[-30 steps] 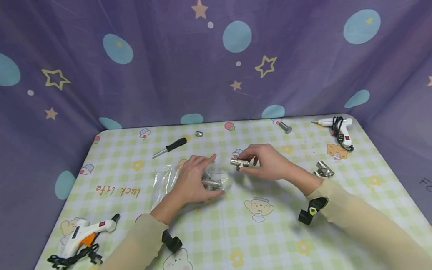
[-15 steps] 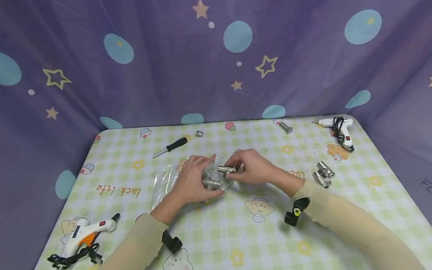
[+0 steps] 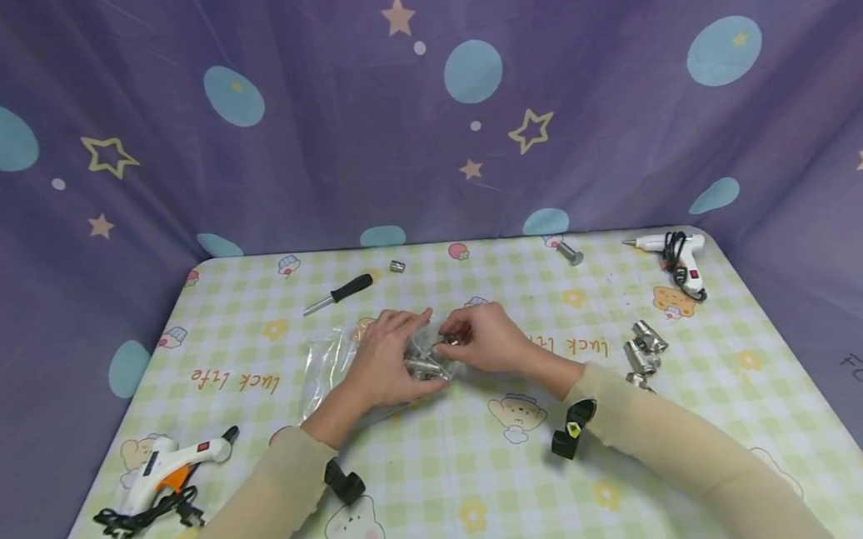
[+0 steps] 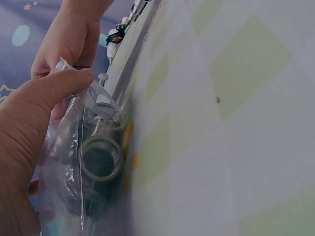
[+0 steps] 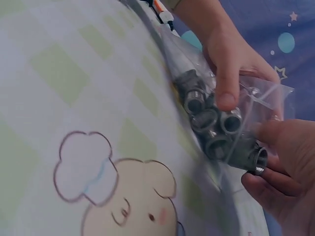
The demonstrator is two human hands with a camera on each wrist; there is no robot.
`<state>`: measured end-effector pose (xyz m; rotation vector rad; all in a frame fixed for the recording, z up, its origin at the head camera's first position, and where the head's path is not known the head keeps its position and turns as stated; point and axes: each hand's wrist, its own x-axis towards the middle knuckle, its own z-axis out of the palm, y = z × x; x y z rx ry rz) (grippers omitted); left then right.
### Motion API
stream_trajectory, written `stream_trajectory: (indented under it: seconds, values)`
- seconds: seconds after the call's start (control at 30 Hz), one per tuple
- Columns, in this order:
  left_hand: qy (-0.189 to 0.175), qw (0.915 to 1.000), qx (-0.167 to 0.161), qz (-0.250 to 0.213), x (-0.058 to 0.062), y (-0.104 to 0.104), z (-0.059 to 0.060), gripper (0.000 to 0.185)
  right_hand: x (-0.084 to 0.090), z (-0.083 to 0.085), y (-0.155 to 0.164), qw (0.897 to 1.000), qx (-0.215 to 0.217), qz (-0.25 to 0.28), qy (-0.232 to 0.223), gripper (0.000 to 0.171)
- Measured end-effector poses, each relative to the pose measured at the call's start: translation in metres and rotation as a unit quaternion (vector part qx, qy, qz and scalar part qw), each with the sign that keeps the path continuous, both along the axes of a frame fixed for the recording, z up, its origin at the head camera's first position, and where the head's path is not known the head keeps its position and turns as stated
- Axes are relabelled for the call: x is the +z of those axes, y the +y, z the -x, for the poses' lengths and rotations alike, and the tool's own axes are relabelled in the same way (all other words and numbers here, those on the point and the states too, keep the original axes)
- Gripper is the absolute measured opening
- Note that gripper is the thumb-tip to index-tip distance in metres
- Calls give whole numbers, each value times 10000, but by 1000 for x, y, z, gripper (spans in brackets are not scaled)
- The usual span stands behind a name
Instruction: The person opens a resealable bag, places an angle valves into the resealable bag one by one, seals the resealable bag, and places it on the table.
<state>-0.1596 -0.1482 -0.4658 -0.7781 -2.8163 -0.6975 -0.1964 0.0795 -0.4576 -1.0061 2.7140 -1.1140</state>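
My left hand (image 3: 384,360) holds a clear plastic bag (image 3: 324,367) near its mouth, which faces right. Several silvery metal pipe fittings (image 5: 204,119) lie inside, pressed under the left thumb in the right wrist view. My right hand (image 3: 487,341) pinches another metal pipe fitting (image 5: 246,155) at the bag's mouth; in the head view the fingers mostly cover it. From the left wrist, a round threaded opening of one bagged fitting (image 4: 102,158) shows through the plastic. Whether the pinched fitting is fully within the bag I cannot tell.
Several loose pipe fittings (image 3: 642,357) lie right of the right hand. Behind are a screwdriver (image 3: 339,294), a small metal sleeve (image 3: 397,266) and a bolt (image 3: 569,253). Glue guns with black cords lie at the near left (image 3: 168,472) and the far right (image 3: 679,256).
My right hand has moved left with the pinched fitting, up to the bag's mouth. As the right forearm moved away, more of the loose fittings came into sight. The left hand has stayed put.
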Motion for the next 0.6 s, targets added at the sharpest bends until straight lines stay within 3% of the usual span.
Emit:
stream_trajectory:
  seconds: [0.2, 0.4, 0.6]
  values:
    - [12, 10000, -9, -45, -1, 0, 0, 107, -5, -3, -5, 9978, -309, 419, -407, 29]
    - [-45, 10000, 38, -16, 0, 0, 0, 108, -11, -5, -3, 9914, -180, 855, -970, 10]
    - [-51, 9999, 86, 29, -1, 1, 0, 109, -17, -5, -1, 9921, -124, 905, -859, 4]
